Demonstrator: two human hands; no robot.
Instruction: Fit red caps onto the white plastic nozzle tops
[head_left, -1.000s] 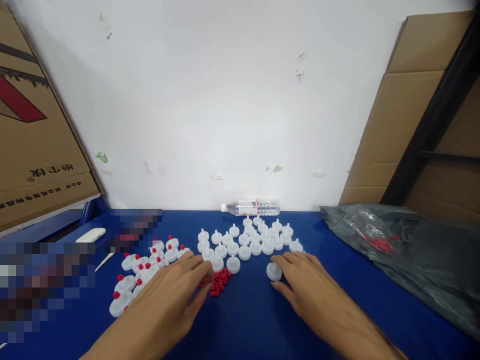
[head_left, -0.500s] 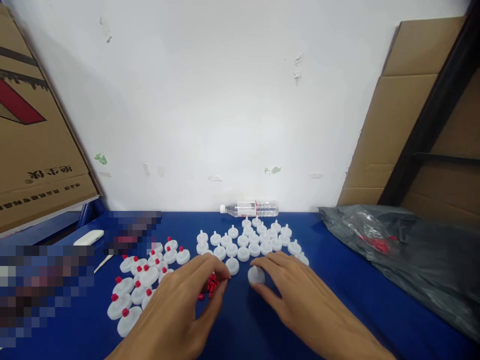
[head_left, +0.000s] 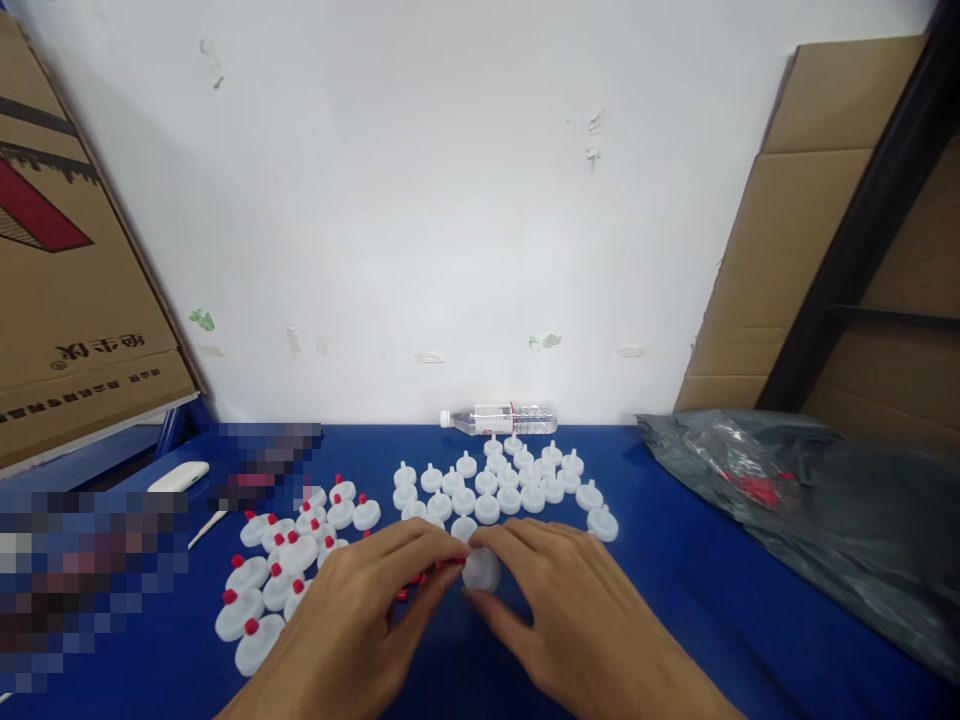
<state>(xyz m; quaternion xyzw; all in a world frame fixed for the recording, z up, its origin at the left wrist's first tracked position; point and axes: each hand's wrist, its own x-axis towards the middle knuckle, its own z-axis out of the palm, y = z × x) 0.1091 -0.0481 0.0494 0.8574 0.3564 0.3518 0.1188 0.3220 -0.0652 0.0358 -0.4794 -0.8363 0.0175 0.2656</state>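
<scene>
My right hand (head_left: 570, 610) grips a white plastic cap (head_left: 481, 568) between thumb and fingers at the table's front middle. My left hand (head_left: 360, 620) pinches a small red plug (head_left: 447, 565) right beside that cap, fingertips touching it. Under my left hand lies a small heap of red plugs (head_left: 409, 586), mostly hidden. Behind my hands stand several plain white caps (head_left: 495, 485) in a cluster. To the left lie several white caps with red plugs fitted (head_left: 289, 555).
The blue table (head_left: 675, 570) runs to a white wall. A clear water bottle (head_left: 499, 417) lies at the back. A dark plastic bag (head_left: 810, 500) with red parts fills the right side. Cardboard boxes (head_left: 67, 280) stand left and right. A white object (head_left: 178, 475) lies at the left.
My right hand carried the white cap leftward to the middle. My left hand moved right off the red heap with a plug, and both hands now meet.
</scene>
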